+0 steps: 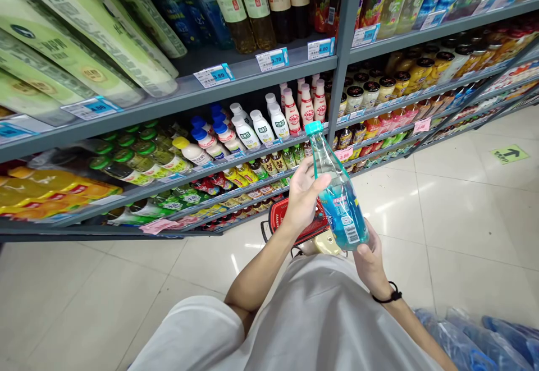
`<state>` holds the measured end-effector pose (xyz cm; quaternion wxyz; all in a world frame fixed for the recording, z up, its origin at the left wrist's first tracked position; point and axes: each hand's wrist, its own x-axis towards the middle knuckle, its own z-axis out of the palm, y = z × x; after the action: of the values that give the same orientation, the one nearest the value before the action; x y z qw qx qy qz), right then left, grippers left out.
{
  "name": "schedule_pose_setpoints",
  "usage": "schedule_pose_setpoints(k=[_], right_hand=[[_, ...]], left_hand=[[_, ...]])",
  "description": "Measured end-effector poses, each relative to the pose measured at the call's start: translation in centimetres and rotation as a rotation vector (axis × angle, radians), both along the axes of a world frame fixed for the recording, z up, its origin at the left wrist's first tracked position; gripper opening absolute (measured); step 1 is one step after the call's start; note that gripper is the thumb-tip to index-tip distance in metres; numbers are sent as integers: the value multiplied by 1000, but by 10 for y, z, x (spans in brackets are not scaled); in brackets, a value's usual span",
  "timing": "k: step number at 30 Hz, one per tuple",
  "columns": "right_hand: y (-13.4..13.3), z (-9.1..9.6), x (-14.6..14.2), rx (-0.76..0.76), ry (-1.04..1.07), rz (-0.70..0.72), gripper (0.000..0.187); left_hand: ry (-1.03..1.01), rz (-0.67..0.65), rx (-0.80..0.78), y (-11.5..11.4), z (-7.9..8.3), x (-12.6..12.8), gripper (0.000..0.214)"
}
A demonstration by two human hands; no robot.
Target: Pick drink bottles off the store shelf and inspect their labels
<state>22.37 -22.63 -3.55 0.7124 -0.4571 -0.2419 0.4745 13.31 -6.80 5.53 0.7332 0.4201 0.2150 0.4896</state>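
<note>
Two-handed grip: left hand [304, 196] and right hand [370, 260] hold the blue bottle [339, 200], off the shelf [252, 69], not in the basket [279, 211] yet.

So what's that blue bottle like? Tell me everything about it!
The blue bottle is see-through, with a slim clear neck and blue drink filling its wider body. A turquoise cap is on top. A blue label with a white barcode wraps the lower part. It is tilted, cap towards the shelves. The left hand grips its middle, the right hand cups its base, above a red basket.
</note>
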Motion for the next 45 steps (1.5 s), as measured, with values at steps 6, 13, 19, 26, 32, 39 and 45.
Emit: schedule_pose_setpoints(k=[6, 13, 19, 26, 32, 39, 45], right_hand=[[1, -2, 0, 3, -2, 56, 62], [5, 0, 0, 82, 35, 131, 58], [6, 10, -1, 120, 81, 202, 56], [6, 11, 1, 125, 98, 204, 57], [5, 11, 1, 125, 99, 207, 57], [5, 11, -1, 124, 69, 197, 56], [4, 11, -3, 107, 104, 162, 61]], left_hand=[[1, 68, 9, 3, -3, 3, 51], [-31, 56, 9, 3, -1, 4, 52], [-51, 35, 1, 5, -3, 6, 52], [-30, 23, 12, 4, 0, 10, 53], [-10, 36, 8, 4, -2, 12, 55], [-1, 40, 3, 3, -1, 12, 52], [-1, -2, -2, 1, 4, 12, 53]])
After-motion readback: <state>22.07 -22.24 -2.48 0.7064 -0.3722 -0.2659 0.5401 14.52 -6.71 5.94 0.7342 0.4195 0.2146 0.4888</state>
